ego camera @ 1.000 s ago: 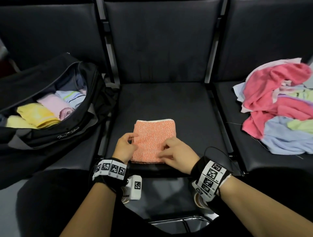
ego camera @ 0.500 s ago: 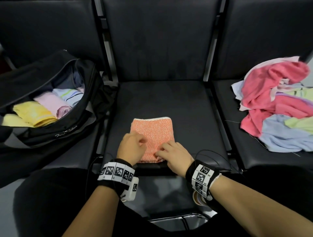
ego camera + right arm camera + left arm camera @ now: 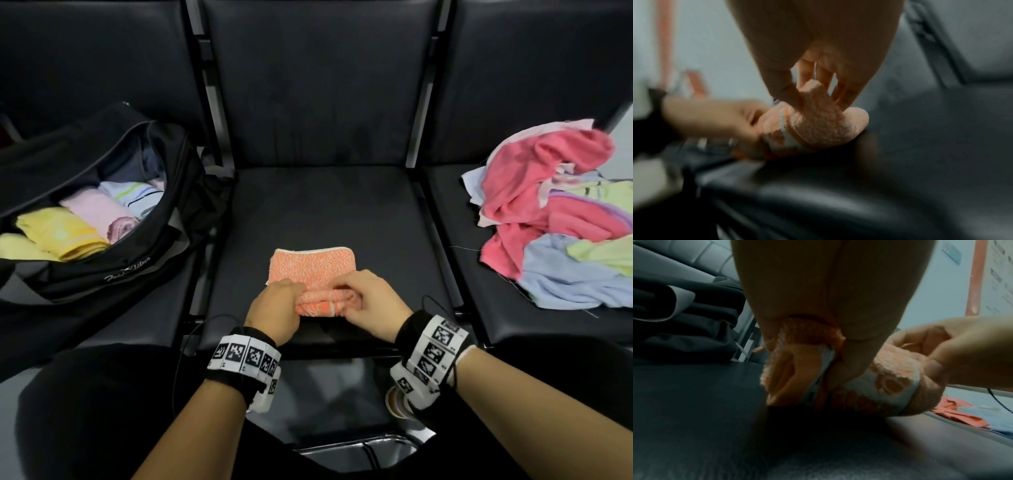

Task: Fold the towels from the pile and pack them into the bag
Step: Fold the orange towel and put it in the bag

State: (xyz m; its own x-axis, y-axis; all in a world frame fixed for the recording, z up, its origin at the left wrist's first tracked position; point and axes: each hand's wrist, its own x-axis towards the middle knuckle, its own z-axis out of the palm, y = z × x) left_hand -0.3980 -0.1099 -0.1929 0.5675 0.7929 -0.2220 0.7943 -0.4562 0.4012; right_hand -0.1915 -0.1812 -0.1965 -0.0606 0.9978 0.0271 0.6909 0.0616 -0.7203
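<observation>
Since a second ago the orange towel [image 3: 313, 265] gets its near edge rolled up; left hand [image 3: 274, 310] and right hand [image 3: 371, 305] both grip the roll, middle seat [image 3: 325, 205], 6 o'clock edge.

On the black bag [image 3: 102, 192], at the left of the frame, a pale cursive logo [image 3: 127, 270] is written on the front side wall; the letters are too small and blurred to read. The white bands [image 3: 245, 356] on both wrists carry square black-and-white code marks, with no words. In the left wrist view, a poster [image 3: 1001, 277] at the upper right has lines of print, not readable.
</observation>
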